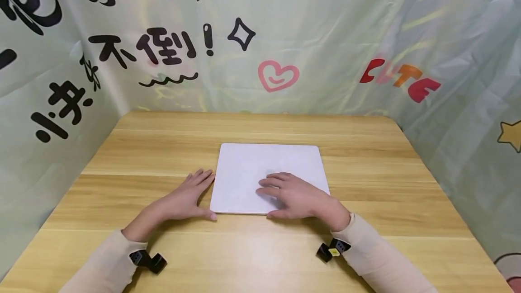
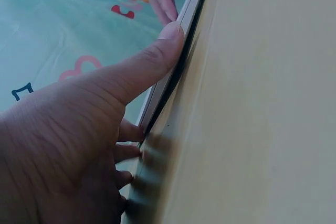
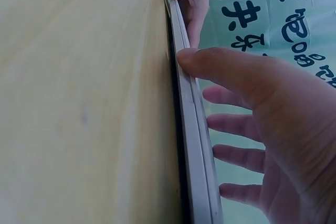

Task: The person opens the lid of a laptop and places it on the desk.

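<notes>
A closed silver laptop (image 1: pixel 244 166) lies flat on the wooden table, its thin grey front edge and seam showing in both wrist views. My left hand (image 1: pixel 185 198) is at its left side, fingers extended along that side and thumb (image 2: pixel 170 32) at the front left corner. Over the lid's right half spreads my right hand (image 1: pixel 295 196), with its fingertips (image 1: pixel 262 184) at the lid and its thumb (image 3: pixel 189 59) against the front edge. Both hands have loosely extended fingers.
The wooden table (image 1: pixel 252 257) extends around the laptop on all sides. Behind and beside it hangs a pale printed cloth (image 1: pixel 338 26) with dark characters, a pink heart and coloured letters. A small black camera sits on each wrist.
</notes>
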`<state>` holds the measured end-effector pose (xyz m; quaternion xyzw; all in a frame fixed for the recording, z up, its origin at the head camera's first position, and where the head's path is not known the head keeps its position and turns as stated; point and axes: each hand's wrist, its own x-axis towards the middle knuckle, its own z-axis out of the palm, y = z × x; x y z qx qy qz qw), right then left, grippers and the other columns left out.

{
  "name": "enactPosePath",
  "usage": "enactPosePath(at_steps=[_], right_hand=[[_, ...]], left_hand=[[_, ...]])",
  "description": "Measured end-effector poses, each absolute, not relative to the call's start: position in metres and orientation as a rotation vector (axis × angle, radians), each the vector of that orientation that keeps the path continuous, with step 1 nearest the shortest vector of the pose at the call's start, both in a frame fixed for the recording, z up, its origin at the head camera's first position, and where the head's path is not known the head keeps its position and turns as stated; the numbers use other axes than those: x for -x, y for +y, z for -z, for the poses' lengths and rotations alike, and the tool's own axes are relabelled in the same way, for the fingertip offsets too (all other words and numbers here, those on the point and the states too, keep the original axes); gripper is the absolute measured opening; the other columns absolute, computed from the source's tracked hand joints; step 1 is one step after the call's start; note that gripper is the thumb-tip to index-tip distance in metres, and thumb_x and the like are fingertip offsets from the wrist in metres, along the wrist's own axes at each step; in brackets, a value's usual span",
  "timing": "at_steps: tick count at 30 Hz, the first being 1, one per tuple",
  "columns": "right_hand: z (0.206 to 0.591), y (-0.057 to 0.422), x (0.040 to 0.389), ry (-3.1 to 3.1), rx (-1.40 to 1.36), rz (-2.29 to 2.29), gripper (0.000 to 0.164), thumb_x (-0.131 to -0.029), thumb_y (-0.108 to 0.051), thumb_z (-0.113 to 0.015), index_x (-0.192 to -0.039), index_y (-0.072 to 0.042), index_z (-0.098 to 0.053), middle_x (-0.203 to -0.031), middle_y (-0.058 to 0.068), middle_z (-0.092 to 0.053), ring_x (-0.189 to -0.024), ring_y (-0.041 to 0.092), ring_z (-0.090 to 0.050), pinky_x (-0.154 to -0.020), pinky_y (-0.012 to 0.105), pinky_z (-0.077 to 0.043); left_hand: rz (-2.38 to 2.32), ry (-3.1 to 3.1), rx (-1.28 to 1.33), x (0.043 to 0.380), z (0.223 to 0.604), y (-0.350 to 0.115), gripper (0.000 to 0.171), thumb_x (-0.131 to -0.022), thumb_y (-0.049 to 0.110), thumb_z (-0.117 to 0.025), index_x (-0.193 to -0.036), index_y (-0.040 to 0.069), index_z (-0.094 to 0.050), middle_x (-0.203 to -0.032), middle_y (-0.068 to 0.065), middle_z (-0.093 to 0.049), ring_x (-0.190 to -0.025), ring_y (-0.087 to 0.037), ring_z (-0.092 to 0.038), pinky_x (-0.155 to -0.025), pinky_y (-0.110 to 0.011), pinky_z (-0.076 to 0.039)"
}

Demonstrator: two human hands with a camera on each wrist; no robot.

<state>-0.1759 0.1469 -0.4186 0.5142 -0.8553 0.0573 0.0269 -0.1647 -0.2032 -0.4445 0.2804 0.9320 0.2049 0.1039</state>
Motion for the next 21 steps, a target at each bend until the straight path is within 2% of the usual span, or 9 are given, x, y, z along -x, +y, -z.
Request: enactPosePath(at_steps=[16,21], right_hand=[[0.4128,0.1416,0.1702,-2.389,-1.653,-0.022,0.043,-0.089,-0.045,-0.065,-0.12,-0.014,-0.068,-0.122,-0.001,-0.065,-0.112,0.02,-0.06,-0.096,0.035,-0.05],[0.4108,0.141,0.168,-2.293,-1.643,-0.007,0.037,-0.087,-0.039,-0.065,-0.114,-0.013,-0.069,-0.115,-0.001,-0.067,-0.106,0.018,-0.063,-0.085,0.032,-0.055]], left_hand=[[-0.619,2.736,-0.853,0.1637,0.4466,-0.2003,0.121,-0.074,0.075,-0.065,-0.155,-0.001,-0.018,-0.161,-0.016,-0.017,-0.147,-0.039,-0.006,-0.117,-0.056,-0.006],[-0.612,2.737,-0.844,0.1645,0.4475,-0.2005,0.12,-0.074,0.075,-0.065,-0.155,-0.001,-0.018,-0.161,-0.015,-0.016,-0.147,-0.038,-0.006,-0.118,-0.055,-0.006]])
